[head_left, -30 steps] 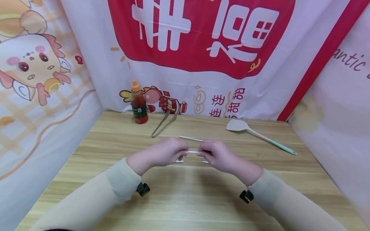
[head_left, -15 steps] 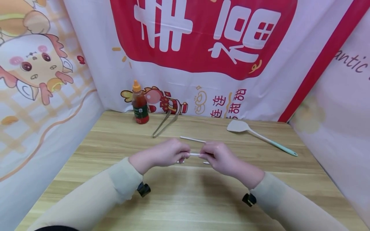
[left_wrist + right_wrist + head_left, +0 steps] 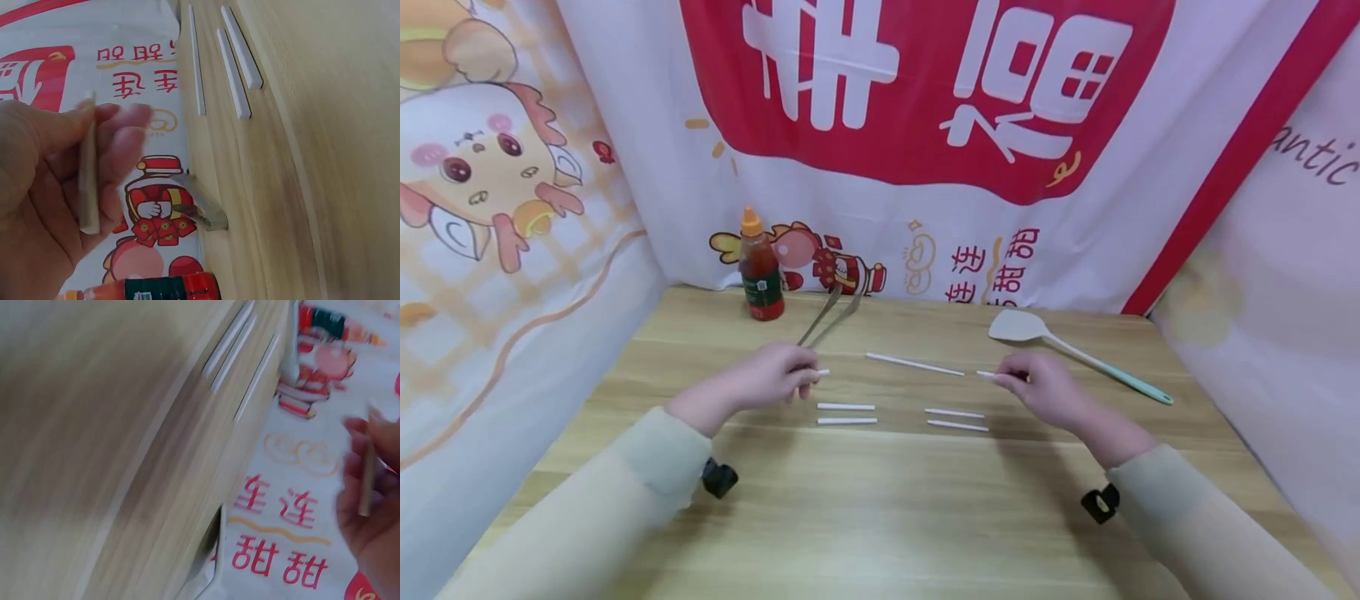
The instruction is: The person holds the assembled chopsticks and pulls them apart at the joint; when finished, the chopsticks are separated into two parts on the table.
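Observation:
My left hand [image 3: 775, 375] pinches a short white chopstick piece [image 3: 824, 372], whose thicker length shows along the fingers in the left wrist view. Well apart on the right, my right hand [image 3: 1045, 387] pinches another chopstick piece [image 3: 986, 374], its slim tip pointing left. Both hands are above the table. Between them, toward the back, lies a long white chopstick [image 3: 914, 364]. Nearer the front, two thick chopstick halves [image 3: 846, 407] lie side by side on the left. Two thinner tapered halves [image 3: 954, 413] lie parallel on the right.
Metal tongs [image 3: 822, 317] lie just behind my left hand, near a red sauce bottle [image 3: 762, 279] with an orange cap. A white spatula [image 3: 1017, 326] with a mint handle lies behind my right hand. Printed cloth hangs along the wooden table's [image 3: 880, 517] back and sides.
Earlier both hands gripped one white chopstick between them. Now they have moved apart, left and right, each with a separate piece, and the halves on the table show fully.

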Motion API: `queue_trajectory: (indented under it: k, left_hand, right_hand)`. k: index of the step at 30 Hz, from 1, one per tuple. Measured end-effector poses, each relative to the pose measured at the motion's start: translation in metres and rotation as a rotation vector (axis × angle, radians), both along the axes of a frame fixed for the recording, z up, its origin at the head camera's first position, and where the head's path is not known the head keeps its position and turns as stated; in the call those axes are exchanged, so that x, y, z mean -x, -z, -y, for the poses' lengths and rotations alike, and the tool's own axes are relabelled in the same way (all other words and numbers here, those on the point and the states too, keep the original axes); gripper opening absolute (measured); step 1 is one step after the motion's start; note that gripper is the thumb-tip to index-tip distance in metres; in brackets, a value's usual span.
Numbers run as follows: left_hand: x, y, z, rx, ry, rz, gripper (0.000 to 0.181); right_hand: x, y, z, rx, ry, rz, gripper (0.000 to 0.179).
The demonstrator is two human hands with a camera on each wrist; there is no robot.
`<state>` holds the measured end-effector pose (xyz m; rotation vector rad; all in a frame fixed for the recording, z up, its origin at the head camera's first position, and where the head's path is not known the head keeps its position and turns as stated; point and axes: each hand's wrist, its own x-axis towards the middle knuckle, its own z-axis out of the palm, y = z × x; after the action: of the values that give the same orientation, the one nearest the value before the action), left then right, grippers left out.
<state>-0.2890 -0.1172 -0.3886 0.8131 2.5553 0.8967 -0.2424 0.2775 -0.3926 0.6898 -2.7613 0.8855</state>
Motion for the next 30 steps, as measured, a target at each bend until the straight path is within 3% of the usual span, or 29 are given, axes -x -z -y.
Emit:
queue_trajectory:
  k: [5, 10, 13, 15, 18, 25, 30]
  left_hand:
    - [0.018, 0.015, -0.014, 0.083, 0.017, -0.057, 0.009]
    - [0.033, 0.031, -0.036, 0.12, -0.007, -0.05, 0.006]
    - [0.04, 0.035, -0.046, 0.143, 0.035, -0.073, 0.009]
    - [0.043, 0.038, -0.053, 0.172, 0.064, -0.125, 0.012]
    - [0.046, 0.043, -0.059, 0.205, 0.089, -0.149, 0.015]
    - [0.05, 0.047, -0.065, 0.22, 0.093, -0.078, 0.012]
    - [0.051, 0.049, -0.066, 0.23, 0.091, -0.082, 0.011]
  right_hand:
    - [0.021, 0.015, 0.002, -0.089, -0.064, 0.146, 0.011]
    - [0.034, 0.034, 0.026, -0.101, -0.073, 0.204, 0.006]
    - [0.041, 0.039, 0.037, -0.119, -0.074, 0.236, 0.011]
    - [0.045, 0.043, 0.043, -0.134, -0.078, 0.244, 0.013]
    - [0.049, 0.046, 0.049, -0.152, -0.079, 0.261, 0.013]
    - [0.051, 0.052, 0.052, -0.154, -0.091, 0.313, 0.014]
    - [0.051, 0.055, 0.051, -0.154, -0.112, 0.302, 0.016]
